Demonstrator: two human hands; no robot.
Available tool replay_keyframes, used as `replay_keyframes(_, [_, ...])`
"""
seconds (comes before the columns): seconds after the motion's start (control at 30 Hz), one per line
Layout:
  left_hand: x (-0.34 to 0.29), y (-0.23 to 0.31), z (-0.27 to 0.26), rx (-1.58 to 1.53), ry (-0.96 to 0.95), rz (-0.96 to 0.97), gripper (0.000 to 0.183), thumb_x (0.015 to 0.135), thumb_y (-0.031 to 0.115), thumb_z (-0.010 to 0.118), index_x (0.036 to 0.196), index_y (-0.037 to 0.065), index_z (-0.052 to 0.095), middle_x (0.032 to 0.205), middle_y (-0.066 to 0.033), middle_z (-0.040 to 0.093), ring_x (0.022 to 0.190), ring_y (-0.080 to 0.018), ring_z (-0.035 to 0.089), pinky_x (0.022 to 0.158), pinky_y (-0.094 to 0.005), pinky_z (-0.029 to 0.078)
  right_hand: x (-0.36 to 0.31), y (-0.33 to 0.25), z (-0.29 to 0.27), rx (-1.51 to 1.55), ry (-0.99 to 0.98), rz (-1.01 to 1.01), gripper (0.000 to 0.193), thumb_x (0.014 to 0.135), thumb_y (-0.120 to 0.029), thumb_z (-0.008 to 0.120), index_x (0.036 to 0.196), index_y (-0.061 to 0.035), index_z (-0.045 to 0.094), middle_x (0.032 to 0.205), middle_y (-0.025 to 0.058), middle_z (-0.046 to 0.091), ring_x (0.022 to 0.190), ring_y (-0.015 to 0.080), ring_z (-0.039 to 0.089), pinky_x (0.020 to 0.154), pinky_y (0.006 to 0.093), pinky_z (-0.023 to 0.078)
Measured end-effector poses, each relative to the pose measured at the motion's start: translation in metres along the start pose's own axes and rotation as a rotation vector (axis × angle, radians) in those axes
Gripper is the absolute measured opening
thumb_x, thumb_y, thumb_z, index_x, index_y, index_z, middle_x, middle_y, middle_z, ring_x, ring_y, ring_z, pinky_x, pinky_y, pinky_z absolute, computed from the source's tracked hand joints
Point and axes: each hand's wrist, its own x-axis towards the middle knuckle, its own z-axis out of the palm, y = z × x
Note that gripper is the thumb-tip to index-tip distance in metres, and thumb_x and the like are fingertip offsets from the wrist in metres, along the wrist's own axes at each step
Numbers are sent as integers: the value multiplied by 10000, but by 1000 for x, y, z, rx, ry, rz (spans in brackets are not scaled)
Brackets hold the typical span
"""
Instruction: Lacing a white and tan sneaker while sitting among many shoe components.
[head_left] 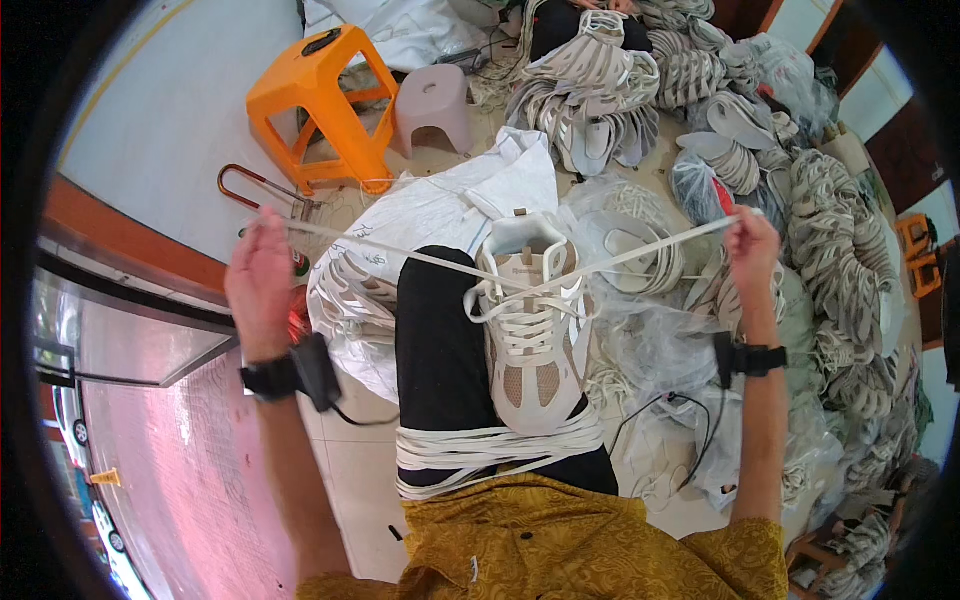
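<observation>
A beige and white sneaker [533, 385] rests on my lap, its toe toward me and its collar away. Its cream shoelace [640, 250] criss-crosses the tongue, and two ends stretch out taut to either side. My left hand [258, 275] is raised at the left, closed on one end. Out to the right, my right hand [752, 250] pinches the other end. A small loop of lace hangs at the shoe's left side. Below the toe, a bundle of loose white laces [490, 450] lies across my black-trousered thighs.
An orange stool [320, 105] and a small grey stool [432, 105] stand at the far left. A white sack [450, 205] lies beyond my knees. Piles of shoe uppers [845, 240] and plastic bags [665, 345] cover the right side. Another person sits at the far end.
</observation>
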Motion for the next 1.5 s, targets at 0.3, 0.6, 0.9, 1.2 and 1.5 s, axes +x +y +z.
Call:
replay_keyframes(0.3, [42, 99, -171, 112, 292, 185, 254, 850, 3, 458, 1070, -112, 401, 1107, -209, 454, 1064, -269, 457, 946, -348, 409, 61, -47, -121, -58, 268, -66, 169, 807, -148, 564, 854, 14, 581, 602, 8, 477, 464, 86, 421, 381, 202, 290])
replay_keyframes(0.6, [-51, -45, 42, 1068, -385, -1, 198, 744, 12, 519, 930, 21, 584, 802, -10, 534, 664, -91, 485, 604, -214, 403, 43, -25, -47, -421, 57, 9, 172, 769, -164, 569, 789, 1, 614, 599, 8, 505, 473, 59, 424, 409, 183, 280])
replay_keyframes(0.9, [-83, -121, 109, 1624, -1058, 512, 158, 658, 32, 519, 815, 20, 509, 733, -97, 460, 695, -240, 521, 582, -313, 460, -17, -5, 44, -451, -348, 187, 188, 765, -174, 560, 727, 6, 598, 594, 4, 521, 489, 52, 442, 437, 178, 299])
replay_keyframes(1.2, [-85, -137, 102, 1787, -1174, 737, 134, 644, 57, 534, 753, 29, 462, 693, -83, 450, 668, -203, 518, 571, -272, 458, -5, 2, 24, -357, -296, 130, 191, 762, -171, 556, 708, 7, 599, 599, 16, 537, 484, 56, 442, 435, 176, 299])
replay_keyframes(1.5, [-101, -152, 100, 1979, -670, 681, 96, 642, 85, 540, 678, 55, 457, 628, -71, 448, 613, -221, 499, 536, -319, 429, 60, -51, -134, -295, 380, -219, 219, 765, -186, 613, 609, -53, 533, 516, -12, 451, 416, 64, 366, 388, 199, 254])
